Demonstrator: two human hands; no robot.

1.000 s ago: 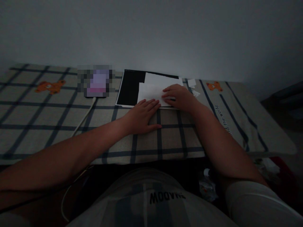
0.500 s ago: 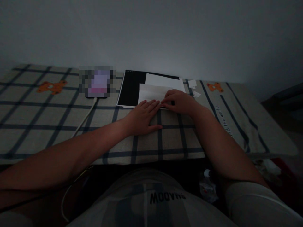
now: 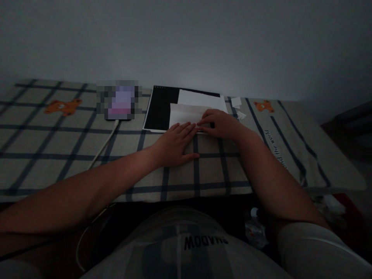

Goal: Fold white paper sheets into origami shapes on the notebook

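A folded white paper (image 3: 186, 113) lies on a black board (image 3: 159, 107) with a second white sheet (image 3: 200, 100) behind it. My left hand (image 3: 176, 143) rests flat on the checked cloth, fingers stretched out, with its fingertips at the paper's near edge. My right hand (image 3: 220, 124) lies on the paper's right part with the fingers pressed down on the fold. The room is dim.
A checked cloth (image 3: 58, 139) with orange bear prints covers the surface. A lit phone (image 3: 119, 101) with a white cable (image 3: 103, 145) lies left of the board. Small paper scraps (image 3: 236, 105) lie right of the sheets. A wall stands close behind.
My right hand slid toward me along the paper, from its middle to its near right edge. My left hand stayed in place.
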